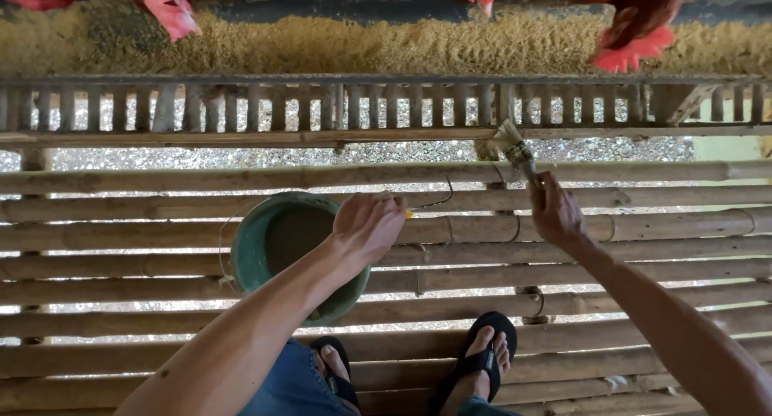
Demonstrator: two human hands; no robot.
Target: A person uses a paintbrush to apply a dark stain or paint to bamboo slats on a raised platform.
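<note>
My right hand [553, 212] grips a small brush [515, 148] by its handle, its pale bristles pointing up at the wooden rail [241, 137] of the feed trough. My left hand [368, 223] hovers with curled fingers over the right rim of a green bucket [245, 247] that rests on the bamboo slat floor [145, 231]; something small and yellow shows at its fingertips, too small to tell what. Both of my feet in black sandals [482, 360] stand on the slats below.
A long trough of yellowish feed [362, 42] runs across the top behind a slatted wooden guard [322, 104]. Brown chickens with red combs [635, 38] peck into it from the far side. Gravel ground shows through gaps between slats.
</note>
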